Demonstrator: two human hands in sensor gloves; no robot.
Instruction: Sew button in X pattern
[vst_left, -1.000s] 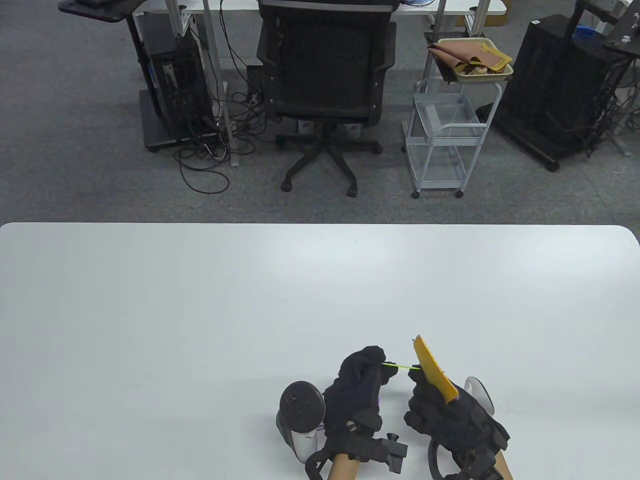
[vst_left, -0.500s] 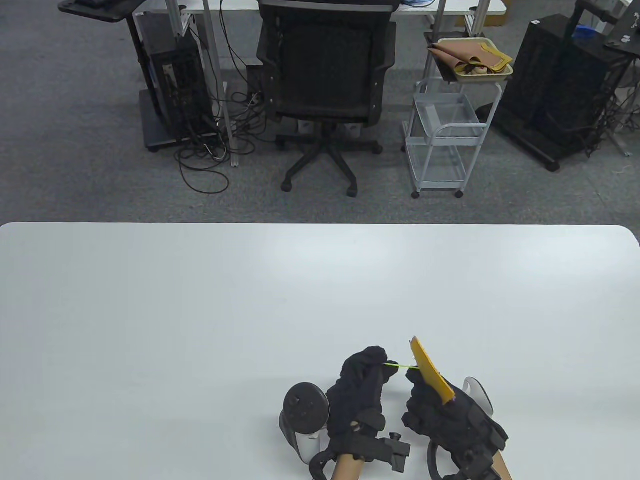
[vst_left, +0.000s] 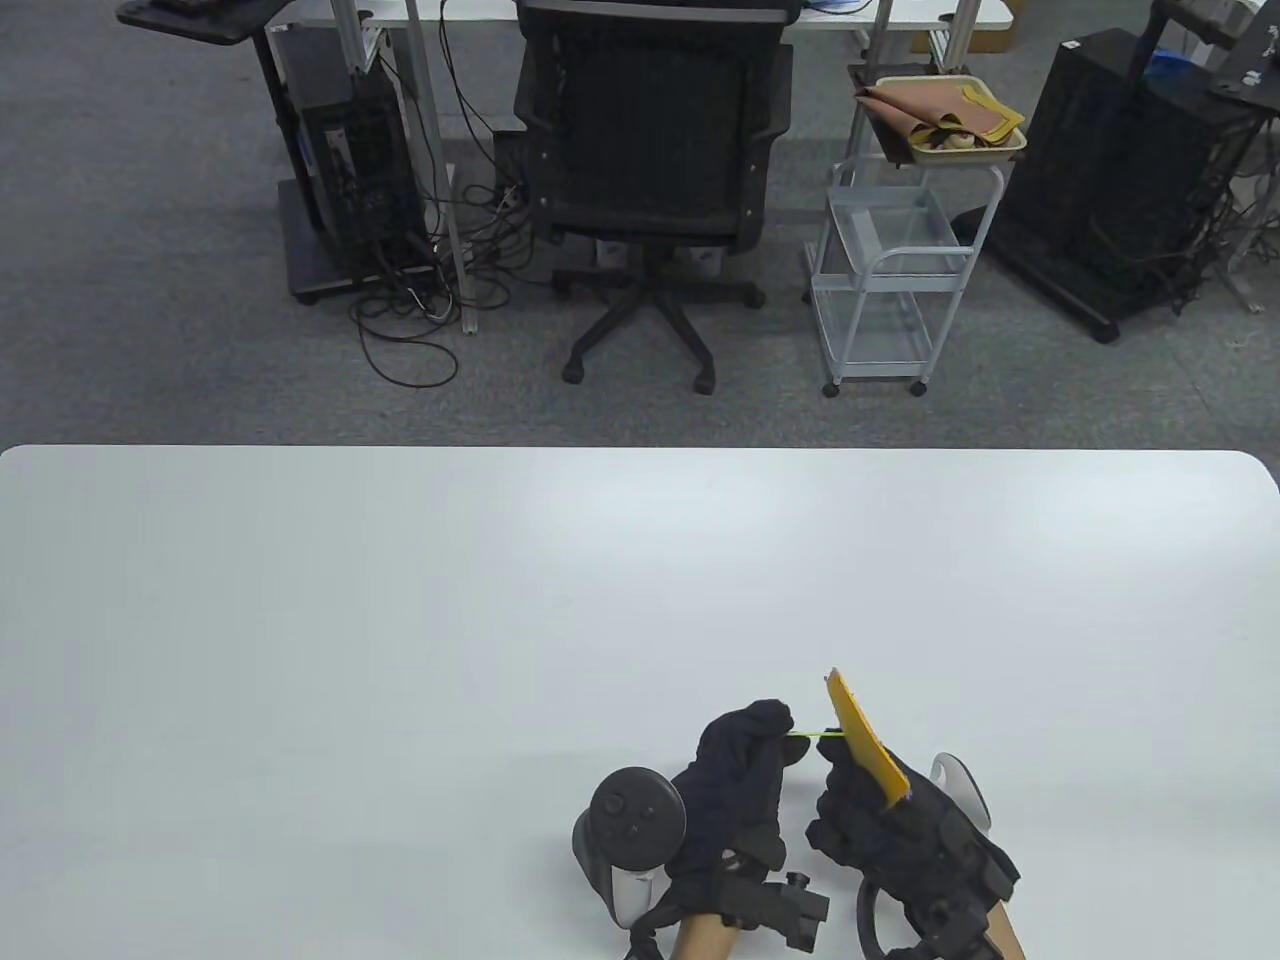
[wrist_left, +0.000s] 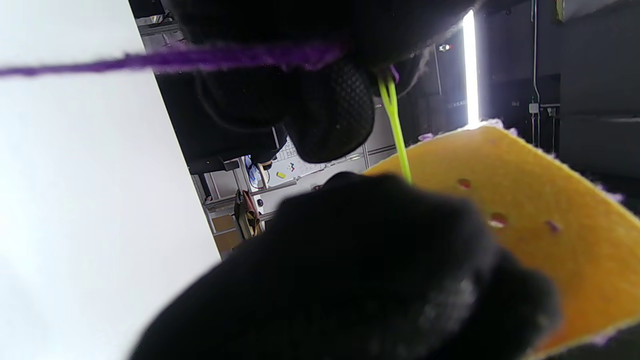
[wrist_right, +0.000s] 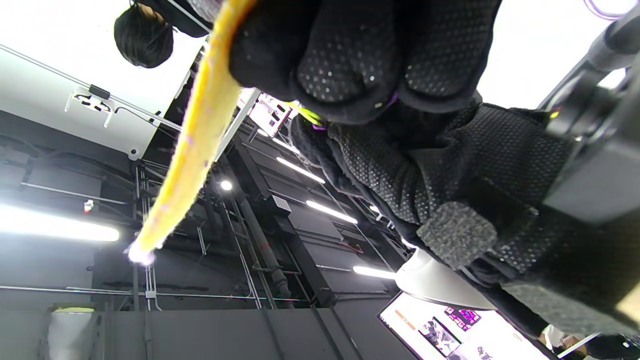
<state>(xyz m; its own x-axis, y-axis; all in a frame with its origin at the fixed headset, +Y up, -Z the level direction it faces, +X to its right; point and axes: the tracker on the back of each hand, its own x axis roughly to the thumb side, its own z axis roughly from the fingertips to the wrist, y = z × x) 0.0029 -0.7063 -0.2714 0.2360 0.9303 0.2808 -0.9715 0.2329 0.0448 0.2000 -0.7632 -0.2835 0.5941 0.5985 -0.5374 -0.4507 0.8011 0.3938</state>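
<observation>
My right hand (vst_left: 870, 815) grips a yellow felt piece (vst_left: 865, 738) on edge above the table near its front; it also shows in the left wrist view (wrist_left: 550, 220) with small holes, and in the right wrist view (wrist_right: 195, 135). My left hand (vst_left: 745, 765) pinches a lime-green needle (vst_left: 815, 735) that runs to the felt; the needle (wrist_left: 395, 130) meets the felt's face. Purple thread (wrist_left: 165, 57) trails from my left fingers. The button is hidden.
The white table (vst_left: 400, 620) stretches away to the left and far side. Beyond its far edge stand a black office chair (vst_left: 650, 150), a white wire cart (vst_left: 880, 280) with a tray of fabric, and black equipment stands.
My left hand has shifted right toward the felt, so the visible stretch of needle between the hands is shorter. The right hand and felt stay almost still.
</observation>
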